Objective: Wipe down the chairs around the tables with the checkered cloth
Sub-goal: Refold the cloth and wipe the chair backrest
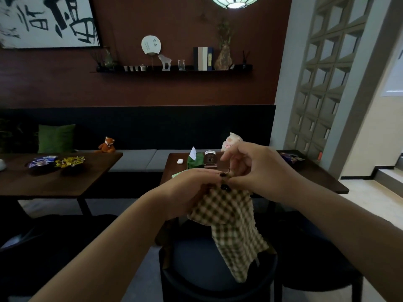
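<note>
**Cloth held above chair, both hands engaged**

Your left hand [192, 182] and right hand [250, 164] both pinch the top edge of one checkered cloth [229, 225], which hangs above one dark round chair [196, 269]. Two worktops are visible: the left worktop [54, 182] and the right worktop [322, 177]. An open floor aisle [122, 205] lies between them.
</note>
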Available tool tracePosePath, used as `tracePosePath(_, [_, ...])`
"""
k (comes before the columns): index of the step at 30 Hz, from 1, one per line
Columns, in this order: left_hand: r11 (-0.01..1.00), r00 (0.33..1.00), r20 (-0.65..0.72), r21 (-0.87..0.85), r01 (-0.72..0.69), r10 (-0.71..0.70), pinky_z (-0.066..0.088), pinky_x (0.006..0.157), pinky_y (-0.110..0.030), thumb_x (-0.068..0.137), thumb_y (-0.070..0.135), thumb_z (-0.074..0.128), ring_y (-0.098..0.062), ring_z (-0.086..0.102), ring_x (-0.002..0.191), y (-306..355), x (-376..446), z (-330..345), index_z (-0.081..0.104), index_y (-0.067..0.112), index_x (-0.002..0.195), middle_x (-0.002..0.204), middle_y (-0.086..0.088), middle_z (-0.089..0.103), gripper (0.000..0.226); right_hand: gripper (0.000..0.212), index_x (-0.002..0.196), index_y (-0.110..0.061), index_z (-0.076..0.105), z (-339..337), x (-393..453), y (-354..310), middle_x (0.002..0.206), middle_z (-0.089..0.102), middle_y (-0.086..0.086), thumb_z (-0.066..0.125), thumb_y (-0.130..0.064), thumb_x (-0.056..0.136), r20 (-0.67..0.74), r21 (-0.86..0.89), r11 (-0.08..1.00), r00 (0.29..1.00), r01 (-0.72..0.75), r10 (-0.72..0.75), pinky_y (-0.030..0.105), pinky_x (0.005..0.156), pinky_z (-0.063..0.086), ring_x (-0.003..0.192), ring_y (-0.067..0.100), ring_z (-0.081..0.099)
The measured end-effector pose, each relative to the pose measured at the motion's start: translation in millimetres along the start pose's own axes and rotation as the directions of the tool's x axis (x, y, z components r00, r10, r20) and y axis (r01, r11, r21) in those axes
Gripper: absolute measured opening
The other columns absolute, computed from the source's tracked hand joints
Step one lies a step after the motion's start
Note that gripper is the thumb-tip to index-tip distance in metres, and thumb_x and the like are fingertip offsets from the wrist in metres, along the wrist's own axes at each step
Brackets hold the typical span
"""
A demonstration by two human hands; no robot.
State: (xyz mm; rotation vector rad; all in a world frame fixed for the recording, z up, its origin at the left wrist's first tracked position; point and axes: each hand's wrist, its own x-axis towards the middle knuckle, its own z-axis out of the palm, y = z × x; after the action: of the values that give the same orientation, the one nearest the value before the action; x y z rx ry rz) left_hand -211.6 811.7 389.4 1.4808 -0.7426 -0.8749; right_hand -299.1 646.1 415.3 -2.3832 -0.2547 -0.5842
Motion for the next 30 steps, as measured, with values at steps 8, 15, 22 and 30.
tracePosePath(8, [0.963,0.989,-0.049,0.236,-0.127,0.143,0.054,0.091,-0.030,0.083,-0.012,0.062,-0.028,0.066,0.108,7,-3,-17,0.028,0.018,0.148,0.112,-0.013,0.071,0.079,0.039,0.104,-0.024,0.064,8,8,11,0.086,0.067,-0.005,0.074,-0.046,0.074,-0.064,0.066,0.976,0.975,-0.206,0.210,0.014,0.067,0.052,0.074,0.000,0.062])
tracePosePath(15, [0.861,0.935,-0.131,0.448,-0.241,0.329,0.057,0.077,-0.021,0.089,0.010,0.065,-0.014,0.071,0.095,32,-7,-38,0.054,0.021,0.127,0.099,0.000,0.075,0.041,0.033,0.106,-0.003,0.067,40,-17,45,0.104,0.072,0.013,0.078,-0.004,0.075,0.371,0.457,0.801,0.901,-0.386,0.223,0.030,0.085,0.054,0.097,0.023,0.068])
tracePosePath(22, [0.748,0.662,-0.455,0.616,-0.249,0.595,0.051,0.073,-0.014,0.091,0.011,0.064,0.002,0.066,0.089,27,-3,-69,0.058,0.023,0.107,0.093,0.009,0.071,0.021,0.011,0.081,-0.011,0.067,62,-33,84,0.081,0.067,0.007,0.062,-0.005,0.089,0.288,0.533,0.678,0.861,-0.507,0.418,0.033,0.074,0.050,0.075,0.020,0.060])
tracePosePath(30, [0.549,0.591,-0.309,0.788,-0.280,0.745,0.048,0.064,-0.007,0.092,0.004,0.060,0.004,0.064,0.084,-10,-2,-83,0.051,0.022,0.106,0.092,0.010,0.066,0.024,0.007,0.088,-0.010,0.069,34,-14,94,0.090,0.072,0.014,0.065,-0.016,0.086,-0.220,0.758,0.615,0.802,-0.218,0.555,0.038,0.077,0.052,0.083,0.022,0.066])
